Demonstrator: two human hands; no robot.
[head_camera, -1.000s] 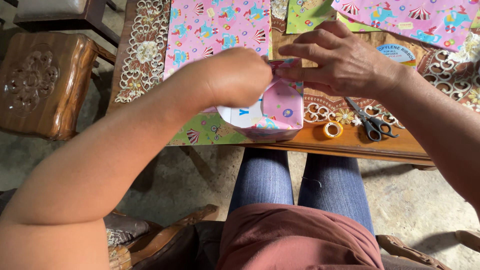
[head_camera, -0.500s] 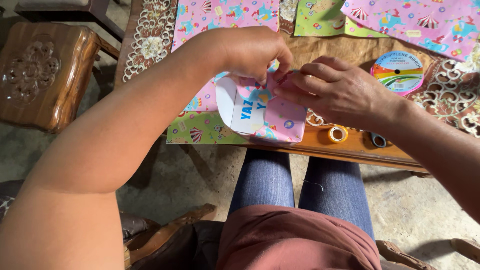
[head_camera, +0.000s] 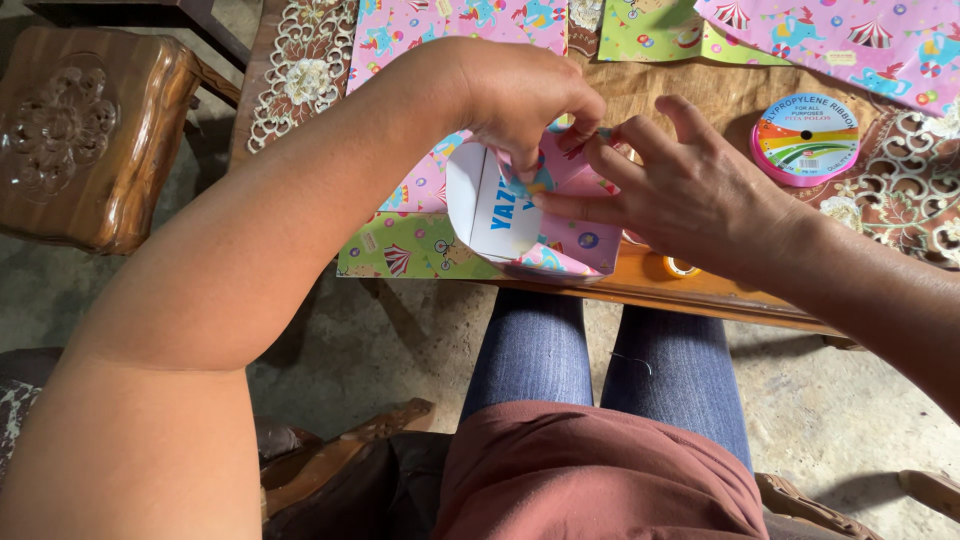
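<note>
our left hand (head_camera: 520, 95) pinches a fold of pink paper (head_camera: 565, 170) at the far top edge of the box (head_camera: 500, 210), fingers narrow and closed on the flap. our right hand (head_camera: 690, 195) lies spread over the right side of the same fold, fingers wide, the index pressing the paper flat against the box. the box sits at the near edge of the table (head_camera: 700, 290), tilted, its white end bare on the left. it rests on a green sheet (head_camera: 400, 250). a tape roll (head_camera: 682, 267) lies just right of the box, mostly hidden under our right wrist. a ribbon spool (head_camera: 808, 138) stands farther right. more pink sheets (head_camera: 440, 30) lie at the far side.

risks, in our judgement: the fold may spring open if either hand lifts before it is taped, since neither hand is free for the tape. the box may slide off the near edge under downward pressure. a hard pinch may tear the thin paper at the corner.
</note>
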